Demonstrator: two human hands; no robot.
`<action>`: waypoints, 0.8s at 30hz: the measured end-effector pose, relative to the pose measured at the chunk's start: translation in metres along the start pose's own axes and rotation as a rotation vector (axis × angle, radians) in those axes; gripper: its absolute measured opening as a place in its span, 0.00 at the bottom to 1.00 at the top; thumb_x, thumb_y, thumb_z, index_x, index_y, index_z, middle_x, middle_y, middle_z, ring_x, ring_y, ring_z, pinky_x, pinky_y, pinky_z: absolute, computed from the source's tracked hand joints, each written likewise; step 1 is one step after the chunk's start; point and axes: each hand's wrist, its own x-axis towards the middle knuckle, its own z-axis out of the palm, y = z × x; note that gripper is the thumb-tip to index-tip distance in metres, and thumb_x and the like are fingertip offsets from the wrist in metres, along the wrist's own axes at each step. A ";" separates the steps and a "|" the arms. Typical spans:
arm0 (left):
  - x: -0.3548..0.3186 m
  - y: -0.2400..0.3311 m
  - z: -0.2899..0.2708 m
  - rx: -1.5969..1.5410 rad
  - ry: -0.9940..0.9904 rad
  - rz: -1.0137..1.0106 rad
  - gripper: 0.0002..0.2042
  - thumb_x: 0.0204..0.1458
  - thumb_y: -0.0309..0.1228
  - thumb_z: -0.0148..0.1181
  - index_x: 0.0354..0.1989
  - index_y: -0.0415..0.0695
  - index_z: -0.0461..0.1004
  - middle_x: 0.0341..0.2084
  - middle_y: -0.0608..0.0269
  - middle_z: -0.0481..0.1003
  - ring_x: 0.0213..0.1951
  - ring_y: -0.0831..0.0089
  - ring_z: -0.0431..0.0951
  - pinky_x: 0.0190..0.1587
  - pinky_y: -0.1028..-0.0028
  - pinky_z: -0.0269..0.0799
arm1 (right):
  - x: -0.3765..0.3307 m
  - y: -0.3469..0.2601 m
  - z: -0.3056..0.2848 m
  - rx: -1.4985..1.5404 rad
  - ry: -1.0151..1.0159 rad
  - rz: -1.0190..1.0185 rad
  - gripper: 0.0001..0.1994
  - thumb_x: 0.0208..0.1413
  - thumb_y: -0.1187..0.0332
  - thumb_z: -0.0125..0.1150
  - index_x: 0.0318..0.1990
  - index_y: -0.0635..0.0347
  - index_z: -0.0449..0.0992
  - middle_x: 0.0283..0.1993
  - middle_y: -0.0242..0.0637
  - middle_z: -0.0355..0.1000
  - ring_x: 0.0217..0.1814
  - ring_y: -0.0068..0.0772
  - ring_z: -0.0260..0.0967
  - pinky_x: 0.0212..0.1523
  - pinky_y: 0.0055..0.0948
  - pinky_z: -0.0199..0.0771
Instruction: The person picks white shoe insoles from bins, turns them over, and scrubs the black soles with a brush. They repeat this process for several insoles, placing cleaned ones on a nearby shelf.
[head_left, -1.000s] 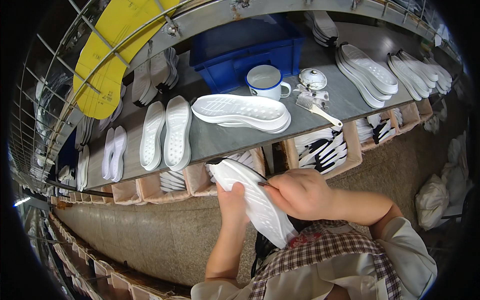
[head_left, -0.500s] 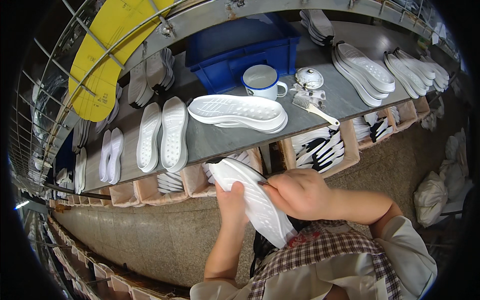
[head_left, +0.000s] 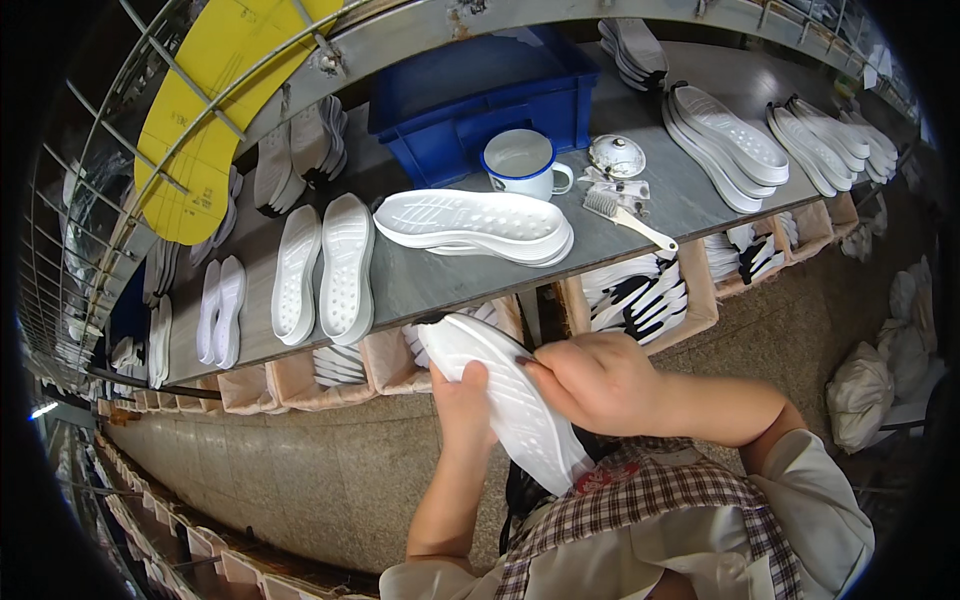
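Observation:
A white shoe sole (head_left: 505, 400) with a black tip is tilted in front of my body, just off the table edge. My left hand (head_left: 463, 405) grips it from the left side, thumb lying on its patterned face. My right hand (head_left: 605, 385) is closed in a pinch at the sole's right edge. A small dark bit shows at those fingertips; what it is I cannot make out. On the table just beyond lie a stacked pair of white soles (head_left: 475, 218) and two single soles side by side, the nearer of them a white sole (head_left: 346, 270).
A blue crate (head_left: 485, 110), an enamel mug (head_left: 520, 165), a lid (head_left: 617, 156) and a white-handled brush (head_left: 635, 225) stand on the grey table (head_left: 430, 285). Lined bins (head_left: 700, 285) with soles hang below its edge. Yellow templates (head_left: 190, 150) are behind wire mesh at left.
My right fingertips have shifted slightly up along the sole's edge. My left hand and the sole stay nearly where they were.

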 end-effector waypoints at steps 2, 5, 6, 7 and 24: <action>0.000 0.000 0.001 0.015 0.010 0.005 0.35 0.49 0.41 0.63 0.61 0.42 0.52 0.48 0.58 0.68 0.46 0.66 0.73 0.48 0.68 0.72 | 0.000 0.001 0.000 -0.010 0.001 0.004 0.09 0.45 0.77 0.64 0.31 0.67 0.69 0.19 0.39 0.68 0.17 0.37 0.68 0.17 0.30 0.68; 0.000 0.000 0.004 0.029 0.093 -0.052 0.24 0.52 0.23 0.50 0.58 0.42 0.54 0.47 0.57 0.68 0.45 0.66 0.73 0.47 0.67 0.73 | 0.000 0.002 -0.001 -0.012 -0.001 0.008 0.08 0.45 0.76 0.64 0.30 0.66 0.69 0.19 0.38 0.67 0.16 0.37 0.68 0.17 0.30 0.68; 0.001 0.000 0.006 -0.020 0.069 -0.034 0.22 0.53 0.15 0.43 0.57 0.41 0.55 0.46 0.56 0.68 0.44 0.66 0.73 0.47 0.67 0.73 | 0.001 0.003 -0.001 -0.009 -0.003 0.010 0.08 0.45 0.76 0.64 0.30 0.66 0.69 0.18 0.37 0.67 0.16 0.37 0.68 0.17 0.30 0.68; 0.000 0.000 0.007 0.013 0.118 -0.068 0.22 0.53 0.15 0.43 0.57 0.42 0.55 0.46 0.56 0.68 0.44 0.66 0.73 0.47 0.67 0.73 | 0.002 0.004 -0.002 0.000 -0.053 0.060 0.08 0.46 0.76 0.64 0.30 0.66 0.69 0.18 0.37 0.67 0.16 0.37 0.68 0.17 0.30 0.68; 0.007 -0.001 0.011 0.075 0.151 -0.059 0.23 0.57 0.27 0.50 0.60 0.42 0.52 0.47 0.56 0.68 0.44 0.64 0.73 0.47 0.66 0.73 | 0.006 0.011 -0.004 -0.028 -0.003 0.021 0.07 0.47 0.76 0.62 0.30 0.65 0.68 0.16 0.36 0.66 0.15 0.36 0.67 0.16 0.30 0.66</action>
